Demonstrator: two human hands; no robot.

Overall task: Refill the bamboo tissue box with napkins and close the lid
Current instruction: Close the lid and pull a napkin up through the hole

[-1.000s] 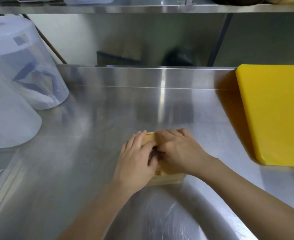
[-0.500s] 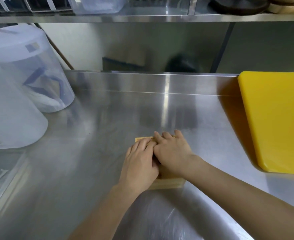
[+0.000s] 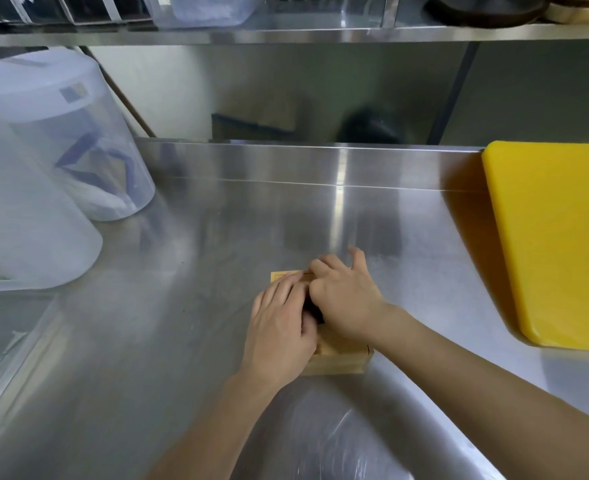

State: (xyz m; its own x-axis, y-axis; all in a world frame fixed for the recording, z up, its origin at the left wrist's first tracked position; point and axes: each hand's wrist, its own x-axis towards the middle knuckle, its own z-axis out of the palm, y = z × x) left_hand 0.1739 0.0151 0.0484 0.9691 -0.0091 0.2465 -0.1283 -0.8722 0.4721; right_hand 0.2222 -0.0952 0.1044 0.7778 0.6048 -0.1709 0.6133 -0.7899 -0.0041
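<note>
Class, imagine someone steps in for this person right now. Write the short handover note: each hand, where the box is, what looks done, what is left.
Left hand: flat on top of the bamboo box, palm down.
Right hand: also on the box top, fingers spread toward the far edge.
The box sits on the steel counter, left of the yellow board.
Done: cannot tell; the hands hide the top and no napkins are visible.
Left: check that the box is filled and the lid fully shut, then let go.

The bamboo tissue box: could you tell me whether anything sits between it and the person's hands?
Nothing visible does. The left hand and right hand both rest directly on top of the bamboo tissue box.
</note>
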